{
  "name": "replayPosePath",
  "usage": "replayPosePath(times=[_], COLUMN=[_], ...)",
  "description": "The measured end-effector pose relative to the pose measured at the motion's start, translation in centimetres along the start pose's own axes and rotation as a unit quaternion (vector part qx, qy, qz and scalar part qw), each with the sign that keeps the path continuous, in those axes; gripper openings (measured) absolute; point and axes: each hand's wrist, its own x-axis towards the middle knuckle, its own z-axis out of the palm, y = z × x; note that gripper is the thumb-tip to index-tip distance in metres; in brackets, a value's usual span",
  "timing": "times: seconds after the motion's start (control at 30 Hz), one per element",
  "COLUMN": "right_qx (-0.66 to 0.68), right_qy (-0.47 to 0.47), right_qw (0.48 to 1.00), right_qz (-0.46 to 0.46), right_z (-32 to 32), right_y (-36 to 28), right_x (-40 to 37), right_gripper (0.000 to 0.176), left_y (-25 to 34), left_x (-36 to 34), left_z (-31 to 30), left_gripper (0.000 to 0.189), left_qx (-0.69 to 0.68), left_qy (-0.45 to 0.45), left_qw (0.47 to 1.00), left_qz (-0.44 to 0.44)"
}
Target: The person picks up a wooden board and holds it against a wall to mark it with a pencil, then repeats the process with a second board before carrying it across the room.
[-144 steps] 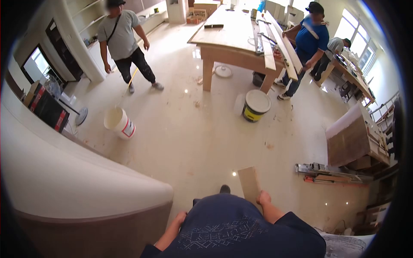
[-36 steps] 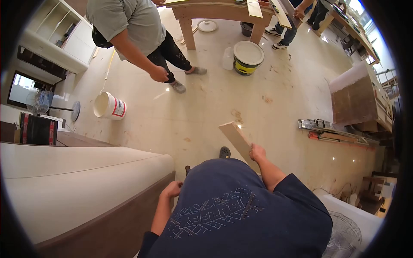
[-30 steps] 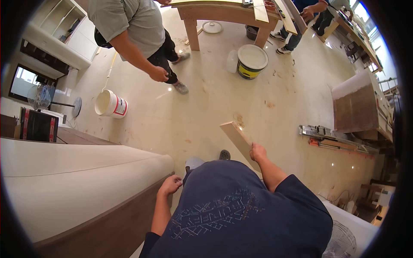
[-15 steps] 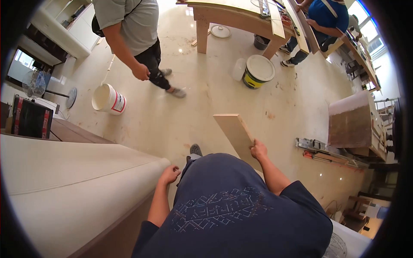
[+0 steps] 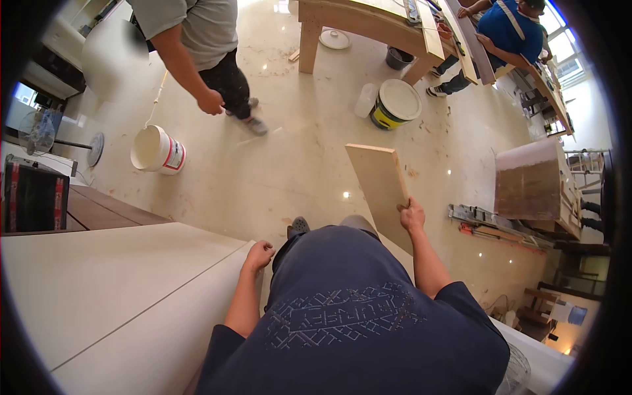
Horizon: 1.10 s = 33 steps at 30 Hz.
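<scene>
My right hand [image 5: 412, 216] is closed round the long edge of a flat wooden board [image 5: 378, 187]. The board tilts beside my right leg, its far end pointing away from me over the floor; its near end is partly hidden by my body. My left hand [image 5: 261, 254] hangs at my left side with fingers curled, close to the corner of a large white cabinet-like surface [image 5: 151, 263]. Whether anything small sits in those fingers is hidden.
On the left, a co-worker in a grey shirt [image 5: 204, 33] stands near a white bucket [image 5: 158, 150]. A lidded tub [image 5: 396, 105] stands by the wooden workbench [image 5: 368, 33]. Another person in blue [image 5: 507, 33] is behind it. A ladder [image 5: 487, 220] lies at right.
The board has swung to the right and more upright in view, with my right hand still on it. Bucket and co-worker have shifted left in view. My left hand stays near the white surface.
</scene>
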Motion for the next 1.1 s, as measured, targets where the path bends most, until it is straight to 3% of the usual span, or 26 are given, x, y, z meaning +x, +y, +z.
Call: replayPosePath(times=[0.27,0.5,0.6,0.73,0.83,0.9,1.03,1.1], right_qx=[0.176,0.393,0.484,0.479,0.445,0.378,0.409,0.346], right_qy=[0.008,-0.027,0.031,0.077,0.114,0.159,0.187,0.206], right_qw=[0.982,0.911,0.862,0.868,0.886,0.909,0.891,0.914], right_qz=[-0.071,-0.122,-0.148,-0.102,-0.066,-0.071,-0.066,-0.043], right_z=[-4.3,-10.3,-11.0,-13.1,-14.9,-15.6,-16.1,-16.8], right_y=[-4.4,-4.9,-4.0,-1.6,0.4,2.7,5.3,5.5], right_x=[3.3,7.2,8.9,10.8,10.1,9.5,5.9,3.3], right_gripper=[0.024,0.020,0.025,0.030,0.033,0.035,0.038,0.039], left_y=[0.7,5.5,6.9,8.9,9.8,10.2,7.4,7.9], left_x=[1.9,2.2,2.4,2.2,2.0,2.6,5.6,5.8], left_z=[-0.4,0.0,0.2,0.6,0.7,1.0,1.2,1.0], left_gripper=[0.030,0.026,0.025,0.024,0.029,0.033,0.039,0.039], left_qx=[-0.042,-0.036,-0.015,0.060,-0.044,-0.040,-0.038,0.007], left_qy=[0.022,0.036,0.029,0.033,0.007,-0.008,-0.057,-0.065], left_qw=[0.999,0.998,0.998,0.995,0.998,0.999,0.997,0.997], left_qz=[-0.012,0.030,0.047,0.067,0.046,0.033,0.043,0.045])
